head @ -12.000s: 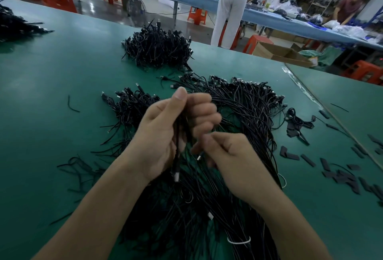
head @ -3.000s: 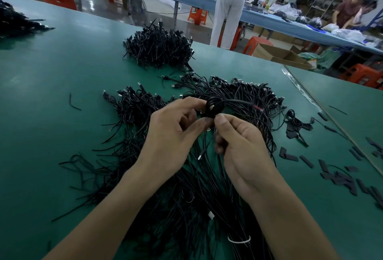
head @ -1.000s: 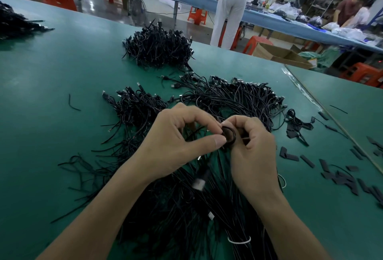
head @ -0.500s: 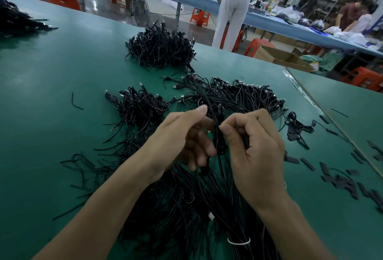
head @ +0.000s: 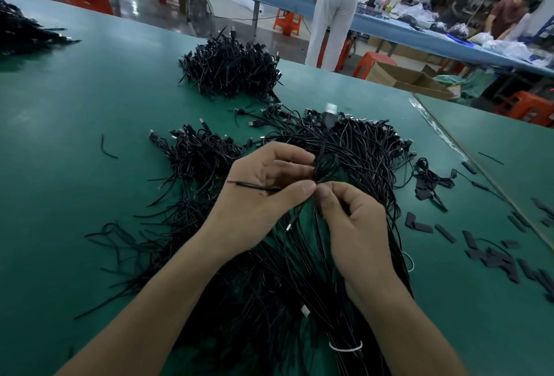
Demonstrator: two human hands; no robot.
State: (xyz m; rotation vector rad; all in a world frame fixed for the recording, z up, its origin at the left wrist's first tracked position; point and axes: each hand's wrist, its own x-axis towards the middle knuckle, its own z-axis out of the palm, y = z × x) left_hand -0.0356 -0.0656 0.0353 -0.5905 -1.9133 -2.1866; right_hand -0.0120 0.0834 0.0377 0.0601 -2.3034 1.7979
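Nearest the person, below the coiled cable (head: 325, 165), a white tie (head: 344, 347) is binding the cable heap (head: 299, 285) on the green worktop (head: 75, 135). The right hand (head: 355, 225) is sitting just below the coil, thumb and forefinger pinching its lower edge. The left hand (head: 266, 192) is lying left of the coil, fingers half curled and thumb tip pinching it, with the red-tipped tail (head: 251, 186) crossing its palm. The coil's long axis is running up and away, its plug (head: 329, 113) pointing toward the far pile (head: 230, 72) beyond; the left hand looks nearer that pile.
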